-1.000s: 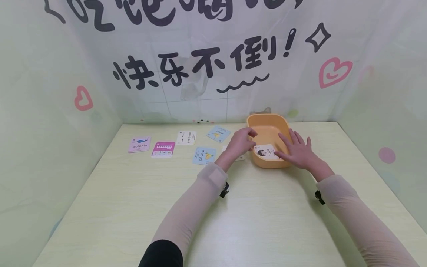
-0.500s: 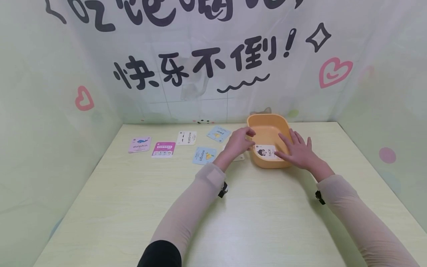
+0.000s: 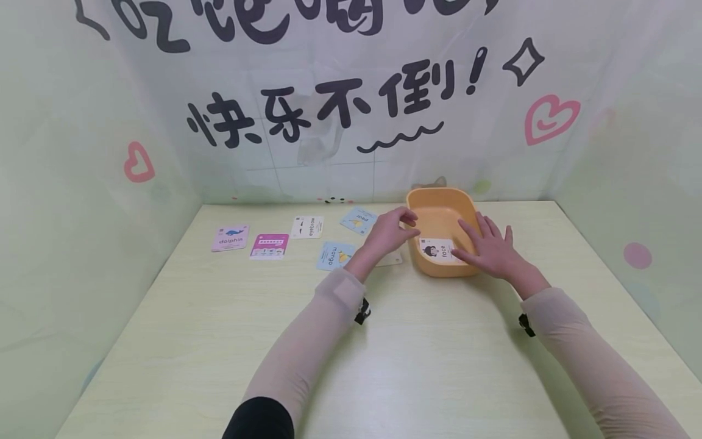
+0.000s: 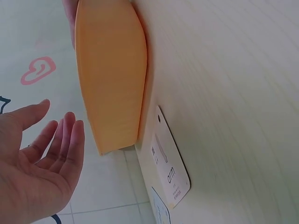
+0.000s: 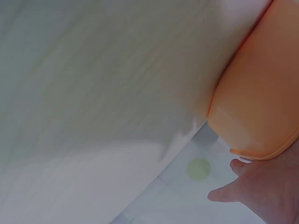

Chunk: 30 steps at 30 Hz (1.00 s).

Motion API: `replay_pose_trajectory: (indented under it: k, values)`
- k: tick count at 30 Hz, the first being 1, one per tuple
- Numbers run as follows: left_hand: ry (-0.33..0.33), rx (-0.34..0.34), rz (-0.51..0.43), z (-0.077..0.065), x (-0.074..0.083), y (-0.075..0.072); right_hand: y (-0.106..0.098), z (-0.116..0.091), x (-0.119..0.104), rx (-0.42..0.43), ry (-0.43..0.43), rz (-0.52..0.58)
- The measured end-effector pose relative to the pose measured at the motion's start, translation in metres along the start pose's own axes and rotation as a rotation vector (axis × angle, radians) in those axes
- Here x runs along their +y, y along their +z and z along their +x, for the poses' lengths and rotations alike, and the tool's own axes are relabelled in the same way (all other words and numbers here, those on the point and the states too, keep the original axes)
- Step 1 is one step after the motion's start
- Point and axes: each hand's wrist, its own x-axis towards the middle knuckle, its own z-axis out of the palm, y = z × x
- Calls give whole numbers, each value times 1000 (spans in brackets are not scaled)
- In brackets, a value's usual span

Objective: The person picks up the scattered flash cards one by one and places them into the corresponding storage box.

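Observation:
An orange plastic bin (image 3: pixel 440 214) stands at the back right of the table, with a white "face" card (image 3: pixel 437 249) lying inside near its front. My left hand (image 3: pixel 388 235) hovers just left of the bin, fingers loosely bent; the left wrist view shows nothing between them and a gap to the bin wall. Beneath that hand lies a white "arm" card (image 4: pixel 169 164), partly covered in the head view. My right hand (image 3: pixel 493 251) rests across the bin's right rim, its fingers spread and fairly straight. Its thumb reaches over the inside, near the "face" card; contact with the card is unclear.
Left of the bin lie a blue "pear" card (image 3: pixel 359 220), a blue "mango" card (image 3: pixel 333 255), a white "eyebrow" card (image 3: pixel 307 227), a pink-purple card (image 3: pixel 269 246) and a lilac "dolphin" card (image 3: pixel 230 238). A printed cloth (image 3: pixel 329 177) hangs behind the table.
My left hand has drawn back slightly to the left, away from the bin's rim. The right hand, the bin and the cards stay where they were.

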Motion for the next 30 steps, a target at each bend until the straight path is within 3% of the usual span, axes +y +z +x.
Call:
replay_pose_trajectory:
  k: [15,30]
  values:
    - [39,3,-19,-4,-5,-20,0,-1,0,27,-13,25]
    - [-6,13,-64,-7,-11,-34,-2,0,-2,0,-2,4]
